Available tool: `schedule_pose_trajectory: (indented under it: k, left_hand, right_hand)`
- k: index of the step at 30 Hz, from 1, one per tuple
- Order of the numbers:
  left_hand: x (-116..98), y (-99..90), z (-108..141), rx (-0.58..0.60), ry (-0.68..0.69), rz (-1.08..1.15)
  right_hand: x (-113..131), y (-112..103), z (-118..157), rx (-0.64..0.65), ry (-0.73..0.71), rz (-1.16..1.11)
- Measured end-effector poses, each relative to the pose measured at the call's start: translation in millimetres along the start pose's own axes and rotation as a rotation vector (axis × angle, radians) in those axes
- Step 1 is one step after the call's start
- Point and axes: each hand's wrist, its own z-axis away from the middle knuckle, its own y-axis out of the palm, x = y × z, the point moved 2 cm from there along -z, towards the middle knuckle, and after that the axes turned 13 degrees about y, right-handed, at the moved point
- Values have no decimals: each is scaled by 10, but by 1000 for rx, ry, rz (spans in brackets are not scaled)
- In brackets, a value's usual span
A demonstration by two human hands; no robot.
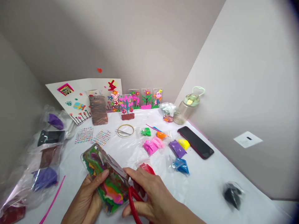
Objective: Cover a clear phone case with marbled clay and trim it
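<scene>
Your L hand (90,193) was part-closed on the clear case (89,160), thumb on its face, fingers behind. Your R hand (154,189) was curled thru the red-handled scissors (131,203), blades over the case. Marbled color covered most of it, so that layer seemed approx. done; what was left, can't tell. Case lay tilted betw. your hands, just beside R fingertips.

What I counted at my worktop (203,189)
I had one phone (196,142), one bottle (186,109), one bangle (133,130), two patches of gems (84,135) and one pair of scissors (132,203).
</scene>
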Motion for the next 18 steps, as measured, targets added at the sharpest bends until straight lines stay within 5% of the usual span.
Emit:
schedule_pose_trajectory:
  k: [18]
  left_hand:
    - [38,-24,-10,30,-25,22]
  right_hand:
    - [-43,47,-37,-28,-101,-20]
